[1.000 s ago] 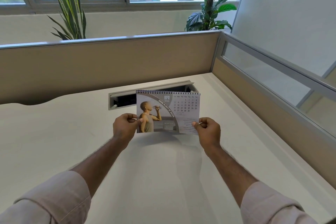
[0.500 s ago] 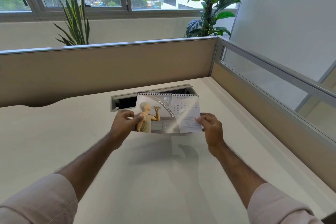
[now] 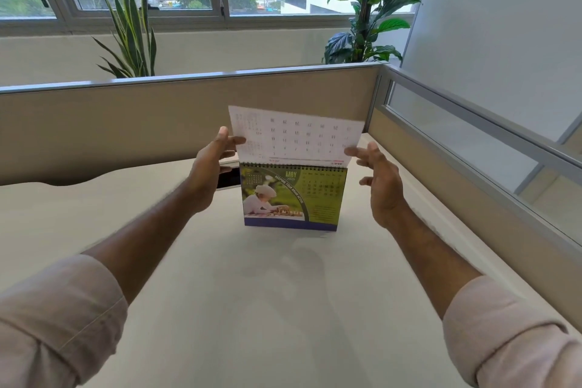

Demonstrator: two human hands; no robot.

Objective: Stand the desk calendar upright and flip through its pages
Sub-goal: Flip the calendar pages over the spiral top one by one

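The spiral-bound desk calendar (image 3: 293, 198) stands upright on the white desk (image 3: 252, 293), its green May page with a child's photo facing me. One white page (image 3: 296, 135) is lifted up above the spiral, its back with upside-down dates toward me. My left hand (image 3: 208, 173) pinches that page's left edge between thumb and fingers. My right hand (image 3: 382, 186) is beside the page's lower right corner with fingers spread, only a fingertip touching the paper.
A dark cable slot (image 3: 228, 178) lies in the desk behind the calendar, partly hidden by my left hand. A beige partition (image 3: 126, 123) closes the back, a glass-topped panel (image 3: 472, 148) the right side. Two plants (image 3: 368, 19) stand beyond the partition.
The April page, held flat by both hands at its lower corners, has swung up over the spiral, uncovering the May page. My right hand has opened; the calendar now stands on the desk.
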